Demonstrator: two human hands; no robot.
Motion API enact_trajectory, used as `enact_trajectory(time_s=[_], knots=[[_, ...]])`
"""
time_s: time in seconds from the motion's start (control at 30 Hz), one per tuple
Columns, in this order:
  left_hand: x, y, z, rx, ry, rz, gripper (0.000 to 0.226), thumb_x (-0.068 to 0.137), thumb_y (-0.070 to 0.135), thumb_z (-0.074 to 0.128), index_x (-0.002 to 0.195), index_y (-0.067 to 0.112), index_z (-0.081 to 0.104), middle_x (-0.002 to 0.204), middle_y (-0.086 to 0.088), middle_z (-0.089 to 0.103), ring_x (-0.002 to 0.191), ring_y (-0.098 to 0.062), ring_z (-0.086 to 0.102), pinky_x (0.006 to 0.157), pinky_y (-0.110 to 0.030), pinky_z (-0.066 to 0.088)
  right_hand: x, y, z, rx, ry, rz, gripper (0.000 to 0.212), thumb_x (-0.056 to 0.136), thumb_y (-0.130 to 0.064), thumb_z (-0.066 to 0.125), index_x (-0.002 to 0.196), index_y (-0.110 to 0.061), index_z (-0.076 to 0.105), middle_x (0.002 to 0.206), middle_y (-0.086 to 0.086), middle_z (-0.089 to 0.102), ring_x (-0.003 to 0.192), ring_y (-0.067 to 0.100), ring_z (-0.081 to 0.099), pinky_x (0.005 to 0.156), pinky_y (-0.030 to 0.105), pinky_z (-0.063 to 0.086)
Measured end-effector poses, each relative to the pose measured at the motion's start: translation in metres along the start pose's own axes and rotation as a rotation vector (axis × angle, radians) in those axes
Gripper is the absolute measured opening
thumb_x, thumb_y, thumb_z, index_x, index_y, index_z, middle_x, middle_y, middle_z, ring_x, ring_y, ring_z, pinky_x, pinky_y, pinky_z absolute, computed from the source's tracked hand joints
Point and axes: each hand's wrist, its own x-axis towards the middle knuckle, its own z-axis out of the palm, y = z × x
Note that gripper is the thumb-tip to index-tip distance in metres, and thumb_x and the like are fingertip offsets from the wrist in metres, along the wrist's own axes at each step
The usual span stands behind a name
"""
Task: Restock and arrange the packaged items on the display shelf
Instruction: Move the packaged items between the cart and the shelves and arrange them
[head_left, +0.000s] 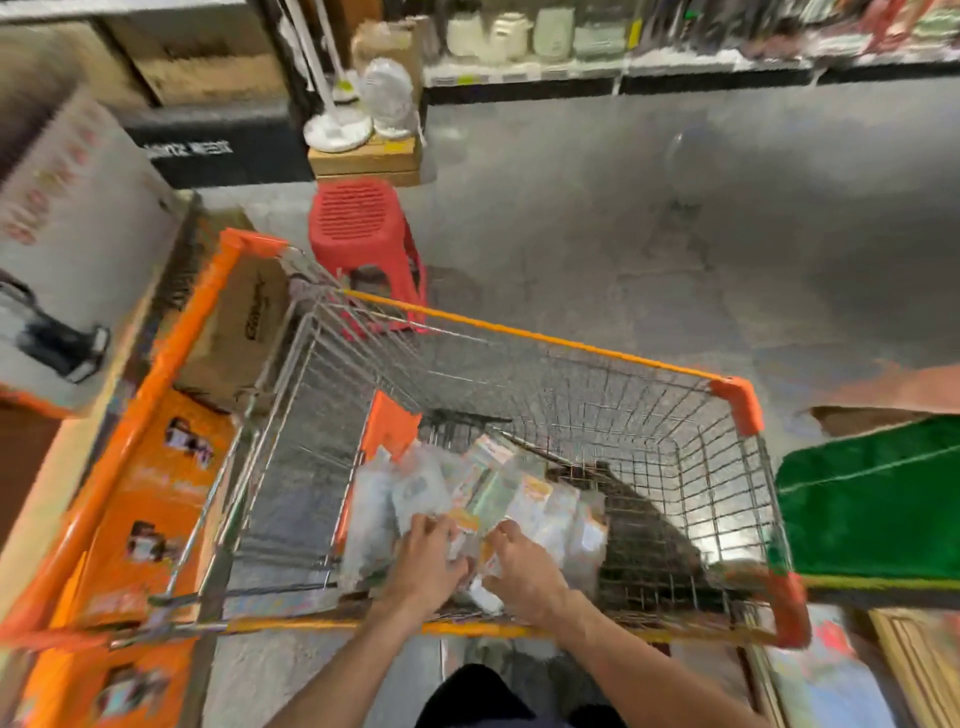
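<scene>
A wire shopping cart (571, 343) with orange trim stands in front of me. A pile of small clear and white packaged items (498, 493) lies in its basket. Both my hands reach down into the pile. My left hand (428, 561) has its fingers curled onto a packet at the pile's near left. My right hand (522, 564) grips packets just to the right of it. The frame is blurred, so the exact packets under the fingers are hard to tell apart. A display shelf (675, 62) with goods runs along the far wall.
A red plastic stool (363, 234) stands beyond the cart. A cardboard box (239, 338) sits at the cart's left beside an orange display stand (145, 493). Green mats (878, 499) lie at the right. White fans (363, 104) stand on a box at the back.
</scene>
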Motion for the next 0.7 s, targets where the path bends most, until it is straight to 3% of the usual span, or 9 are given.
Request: enact_trajectory(time_s=[0.17,0.33,0.47,0.7], knots=[[0.011,-0.003,0.006,0.119,-0.076,-0.020,0.028,0.089,0.020,0.058,0.116,0.018,0.050,0.119,-0.009,0.044,0.107,-0.031,0.054,0.092,-0.036,0.044,0.018,0.002,0.014,0.041,-0.053,0.066,0.047,0.085,-0.016,0.068,0.127,-0.010,0.047,0.132,0.006,0.039,0.112,0.028,0.055,0.092,0.033,0.044],[0.014,-0.004,0.000,0.163,-0.071,-0.003,0.028,0.092,0.030,0.052,0.119,0.021,0.053,0.122,-0.009,0.048,0.110,-0.031,0.053,0.095,-0.036,0.043,0.018,0.005,0.010,0.062,-0.021,0.049,0.061,0.086,-0.029,0.068,0.136,-0.012,0.038,0.137,0.007,0.039,0.120,0.027,0.050,0.100,0.034,0.039],[0.025,0.029,-0.024,0.155,0.003,0.089,0.023,0.092,0.038,0.050,0.106,0.023,0.060,0.114,-0.004,0.056,0.112,-0.025,0.052,0.094,-0.036,0.043,-0.002,0.015,-0.012,0.003,0.195,0.096,0.066,0.090,-0.045,0.056,0.143,-0.014,0.033,0.142,0.008,0.039,0.129,0.028,0.040,0.108,0.041,0.032],[0.028,0.212,-0.030,0.139,-0.005,0.610,0.030,0.092,0.035,0.056,0.120,0.023,0.055,0.121,-0.001,0.051,0.117,-0.022,0.048,0.095,-0.034,0.040,-0.119,0.091,-0.104,0.174,0.715,0.386,0.051,0.085,-0.045,0.059,0.125,-0.012,0.051,0.116,0.008,0.055,0.106,0.029,0.056,0.087,0.042,0.048]])
